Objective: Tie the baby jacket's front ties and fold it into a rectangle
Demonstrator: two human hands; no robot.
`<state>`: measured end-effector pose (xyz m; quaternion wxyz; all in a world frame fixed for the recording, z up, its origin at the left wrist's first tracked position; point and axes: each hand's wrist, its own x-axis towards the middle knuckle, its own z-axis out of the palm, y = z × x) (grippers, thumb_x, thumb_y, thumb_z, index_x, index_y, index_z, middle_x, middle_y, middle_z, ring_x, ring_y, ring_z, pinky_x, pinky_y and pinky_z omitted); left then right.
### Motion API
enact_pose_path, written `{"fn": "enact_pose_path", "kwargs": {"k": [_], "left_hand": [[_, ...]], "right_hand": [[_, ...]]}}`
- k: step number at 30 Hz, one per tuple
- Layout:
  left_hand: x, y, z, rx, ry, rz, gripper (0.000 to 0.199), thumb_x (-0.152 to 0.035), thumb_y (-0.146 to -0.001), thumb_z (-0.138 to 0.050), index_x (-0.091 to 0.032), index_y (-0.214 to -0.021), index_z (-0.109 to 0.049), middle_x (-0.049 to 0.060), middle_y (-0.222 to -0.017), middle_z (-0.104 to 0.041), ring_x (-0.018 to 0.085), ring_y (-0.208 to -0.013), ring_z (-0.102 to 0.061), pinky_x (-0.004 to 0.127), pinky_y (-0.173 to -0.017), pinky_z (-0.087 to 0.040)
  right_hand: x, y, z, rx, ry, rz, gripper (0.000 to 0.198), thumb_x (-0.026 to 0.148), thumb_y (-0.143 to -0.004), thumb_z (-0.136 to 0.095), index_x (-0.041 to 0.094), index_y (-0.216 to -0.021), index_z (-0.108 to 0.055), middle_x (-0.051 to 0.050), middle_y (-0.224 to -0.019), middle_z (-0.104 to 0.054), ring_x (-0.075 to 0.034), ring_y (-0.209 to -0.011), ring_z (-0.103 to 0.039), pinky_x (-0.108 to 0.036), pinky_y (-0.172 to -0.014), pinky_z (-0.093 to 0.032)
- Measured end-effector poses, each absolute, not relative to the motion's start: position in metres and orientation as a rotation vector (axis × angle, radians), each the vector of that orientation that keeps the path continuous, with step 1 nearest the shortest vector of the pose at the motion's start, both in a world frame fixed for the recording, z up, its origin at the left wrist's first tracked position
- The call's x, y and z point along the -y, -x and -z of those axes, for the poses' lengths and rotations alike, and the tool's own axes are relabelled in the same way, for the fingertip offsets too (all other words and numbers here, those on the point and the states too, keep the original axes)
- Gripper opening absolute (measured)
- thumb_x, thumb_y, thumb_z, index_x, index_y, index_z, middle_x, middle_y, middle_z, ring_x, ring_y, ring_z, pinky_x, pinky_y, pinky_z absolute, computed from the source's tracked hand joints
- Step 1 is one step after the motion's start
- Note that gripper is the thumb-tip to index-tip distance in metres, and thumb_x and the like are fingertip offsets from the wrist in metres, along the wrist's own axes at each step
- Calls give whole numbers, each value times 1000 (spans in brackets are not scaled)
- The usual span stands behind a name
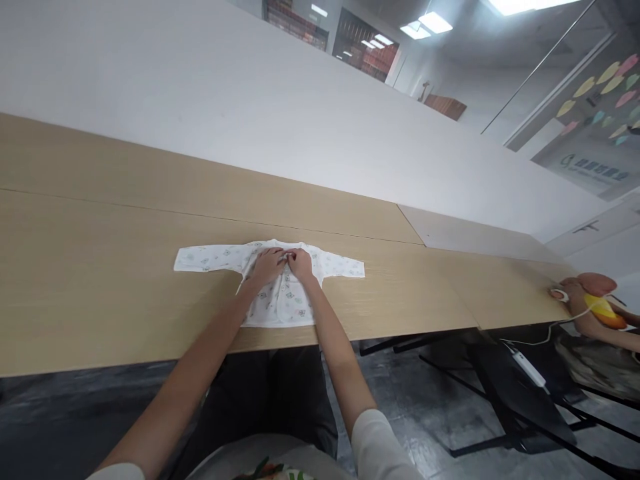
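Note:
A small white baby shirt (295, 310) with a scattered print lies spread on the wooden table (125, 287), its sleeves stretched out to both sides. My left hand (269, 265) rests on the upper chest of the shirt, fingers bent and gripping the cloth near the front opening. Close beside it, my right hand (300, 263) pinches the same front edge just below the neckline. The fingertips of both hands almost meet there. Whatever small fastening may lie between them is hidden by the fingers.
A white wall panel (200, 100) rises behind the table. On the right, another person's arm (590, 320) rests near a roll of tape (559, 295) at the table's far end. Black folding chairs (515, 393) stand below, one bearing a white power strip (529, 369).

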<state>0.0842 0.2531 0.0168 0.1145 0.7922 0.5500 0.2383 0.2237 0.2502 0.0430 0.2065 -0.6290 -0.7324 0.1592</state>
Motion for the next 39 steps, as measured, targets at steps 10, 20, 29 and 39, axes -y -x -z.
{"fn": "enact_pose_path", "kwargs": {"k": [10, 20, 29, 39], "left_hand": [[-251, -88, -13, -1679, -2279, -716, 45, -29, -93, -41, -17, -131, -61, 15, -139, -59, 29, -130, -51, 47, -113, -37], [-269, -73, -7, -1500, -2325, -787, 44, -35, -94, -39, -19, -126, -65, 10, -135, -64, 26, -128, -55, 43, -113, -38], [-251, -79, -10, -1564, -2404, -719, 47, -32, -95, -39, -14, -135, -56, 16, -142, -56, 27, -135, -47, 44, -115, -35], [-218, -68, -25, -1857, -2398, -308, 66, -51, -95, -42, -11, -147, -44, 22, -159, -33, 40, -148, -26, 64, -117, -18]], "right_hand": [[-270, -230, -30, 2036, 1596, -481, 28, 13, -93, -51, 19, -110, -72, -6, -104, -71, -17, -98, -64, -26, -93, -47], [-270, -227, -18, 1856, 1528, -532, 19, 11, -87, -57, 18, -97, -71, -3, -90, -69, -17, -86, -64, -29, -86, -50], [-267, -238, -30, 2054, 1462, -466, 28, 10, -92, -51, 15, -112, -69, -9, -107, -69, -17, -95, -65, -28, -91, -50], [-204, -253, -38, 2314, 1649, -279, 45, 33, -100, -50, 15, -141, -51, -18, -149, -49, -27, -142, -42, -49, -119, -29]]}}
